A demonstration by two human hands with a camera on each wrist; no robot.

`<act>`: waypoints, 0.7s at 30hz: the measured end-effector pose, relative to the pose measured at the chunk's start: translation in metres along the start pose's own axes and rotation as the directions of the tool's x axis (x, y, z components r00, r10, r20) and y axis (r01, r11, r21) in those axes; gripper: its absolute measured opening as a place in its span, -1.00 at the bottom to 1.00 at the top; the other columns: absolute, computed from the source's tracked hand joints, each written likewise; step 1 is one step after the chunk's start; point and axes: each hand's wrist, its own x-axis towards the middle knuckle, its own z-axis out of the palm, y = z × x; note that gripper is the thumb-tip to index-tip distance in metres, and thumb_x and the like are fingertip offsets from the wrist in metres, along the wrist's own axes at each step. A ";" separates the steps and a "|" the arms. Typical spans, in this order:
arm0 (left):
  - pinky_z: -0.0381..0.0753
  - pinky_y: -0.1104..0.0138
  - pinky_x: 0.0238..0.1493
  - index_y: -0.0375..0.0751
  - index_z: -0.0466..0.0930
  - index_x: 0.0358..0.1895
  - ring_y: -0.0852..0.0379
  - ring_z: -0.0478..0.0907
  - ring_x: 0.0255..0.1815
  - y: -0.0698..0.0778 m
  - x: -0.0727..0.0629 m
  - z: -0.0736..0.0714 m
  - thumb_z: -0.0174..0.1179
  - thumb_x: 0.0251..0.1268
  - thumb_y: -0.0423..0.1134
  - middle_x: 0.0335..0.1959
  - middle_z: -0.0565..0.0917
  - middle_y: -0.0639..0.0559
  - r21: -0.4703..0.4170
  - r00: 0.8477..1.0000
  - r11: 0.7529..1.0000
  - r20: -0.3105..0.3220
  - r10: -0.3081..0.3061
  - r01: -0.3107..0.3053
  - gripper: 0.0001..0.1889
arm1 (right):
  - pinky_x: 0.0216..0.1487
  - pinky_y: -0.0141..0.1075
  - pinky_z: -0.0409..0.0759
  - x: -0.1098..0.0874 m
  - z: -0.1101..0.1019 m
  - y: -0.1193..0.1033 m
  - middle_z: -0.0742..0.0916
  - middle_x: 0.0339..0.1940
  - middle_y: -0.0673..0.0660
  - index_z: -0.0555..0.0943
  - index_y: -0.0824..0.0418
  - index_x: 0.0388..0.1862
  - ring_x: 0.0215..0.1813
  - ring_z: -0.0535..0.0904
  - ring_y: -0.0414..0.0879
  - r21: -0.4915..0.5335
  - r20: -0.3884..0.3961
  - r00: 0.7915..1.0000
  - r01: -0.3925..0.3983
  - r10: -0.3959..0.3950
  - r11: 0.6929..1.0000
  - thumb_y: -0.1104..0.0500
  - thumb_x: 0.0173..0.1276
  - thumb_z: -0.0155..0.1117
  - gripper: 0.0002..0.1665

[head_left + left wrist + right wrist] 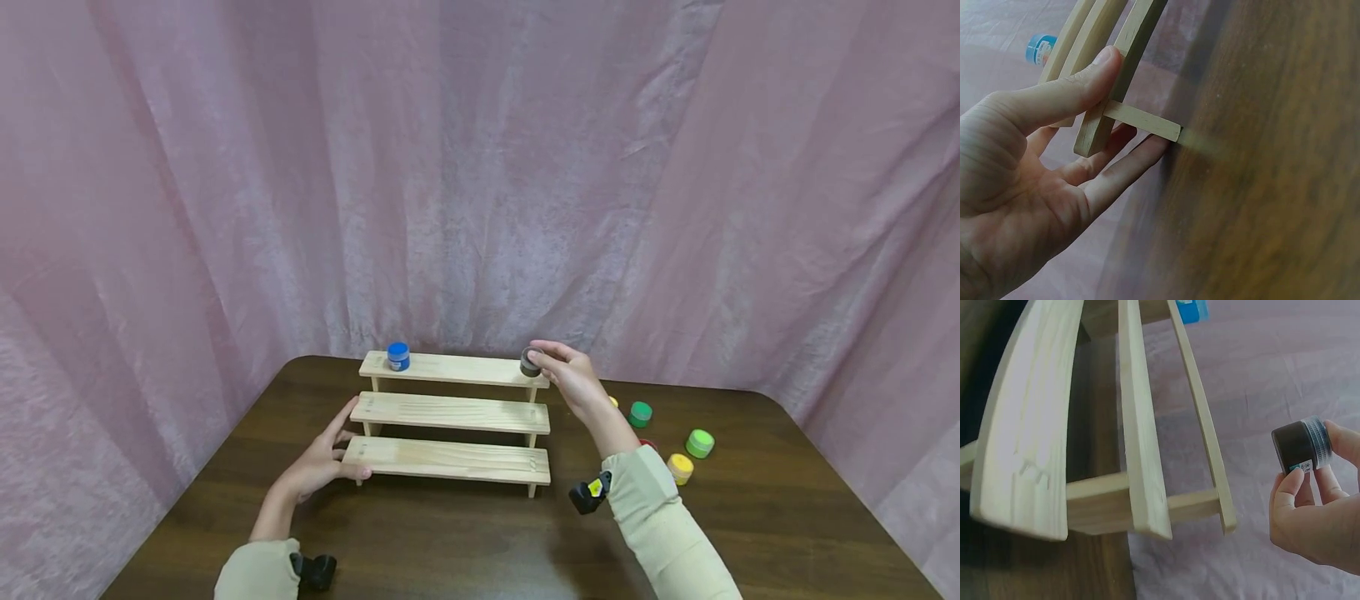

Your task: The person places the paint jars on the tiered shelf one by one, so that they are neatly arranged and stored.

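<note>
A three-tier wooden stand (450,414) stands on the dark table. My left hand (318,462) holds its left end, the thumb on the front edge of the lowest plank and the fingers behind, near a leg (1144,120). My right hand (573,379) pinches a small black paint jar (1300,445) with a clear lid between thumb and fingers. In the head view this jar overlaps the right end of the top tier; the right wrist view shows it apart from the plank. A blue jar (398,357) sits on the top tier, toward the left.
Right of the stand lie several more small jars: dark green (641,414), light green (700,443) and yellow (680,468). A red one (648,444) and another yellow one (614,402) are partly hidden by my right arm. A pink curtain (480,183) hangs behind the table.
</note>
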 end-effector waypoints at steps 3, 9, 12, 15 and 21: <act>0.62 0.19 -0.14 0.27 -0.33 0.59 -0.13 0.57 -0.04 0.001 0.000 0.000 0.48 -0.06 -0.42 0.27 0.25 -0.52 -0.008 1.000 1.000 0.003 0.001 -0.001 0.29 | 0.50 -0.09 0.24 0.004 0.006 -0.003 0.51 0.26 0.13 0.43 0.24 0.35 0.43 0.36 0.05 0.012 0.003 1.000 -0.003 0.003 1.000 0.12 0.43 0.21 -0.45; 0.62 0.19 -0.14 0.22 -0.34 0.59 -0.12 0.58 -0.05 0.001 0.001 0.000 0.47 -0.08 -0.46 0.27 0.24 -0.53 -0.018 1.000 1.000 0.011 -0.004 0.004 0.30 | 0.49 -0.08 0.25 0.011 0.023 -0.006 0.52 0.28 0.18 0.44 0.26 0.35 0.45 0.35 0.07 0.034 0.007 1.000 -0.016 0.016 0.999 0.15 0.43 0.21 -0.46; 0.61 0.20 -0.14 0.22 -0.34 0.59 -0.12 0.58 -0.05 0.001 0.001 0.000 0.47 -0.08 -0.46 0.27 0.25 -0.53 -0.020 1.000 1.000 0.011 0.000 0.000 0.30 | 0.49 -0.10 0.26 0.014 0.033 -0.007 0.52 0.28 0.19 0.46 0.25 0.33 0.44 0.36 0.06 0.046 0.008 1.000 -0.015 0.015 0.999 0.16 0.42 0.22 -0.48; 0.62 0.20 -0.16 0.23 -0.34 0.59 -0.10 0.59 -0.09 0.001 0.002 0.001 0.47 -0.07 -0.46 0.26 0.26 -0.53 -0.030 1.000 1.000 0.018 0.007 -0.007 0.30 | 0.47 -0.10 0.28 0.017 0.042 -0.009 0.54 0.27 0.22 0.48 0.28 0.31 0.42 0.39 0.07 0.051 0.005 1.000 -0.006 0.006 0.999 0.18 0.41 0.23 -0.49; 0.60 0.21 -0.16 0.20 -0.35 0.59 -0.09 0.59 -0.11 0.001 0.002 0.004 0.47 -0.07 -0.45 0.26 0.27 -0.53 -0.030 0.999 0.999 0.029 0.015 -0.014 0.30 | 0.46 -0.10 0.30 0.023 0.054 -0.008 0.54 0.30 0.23 0.48 0.31 0.30 0.41 0.41 0.08 0.067 0.019 1.000 -0.016 0.015 0.998 0.19 0.40 0.23 -0.48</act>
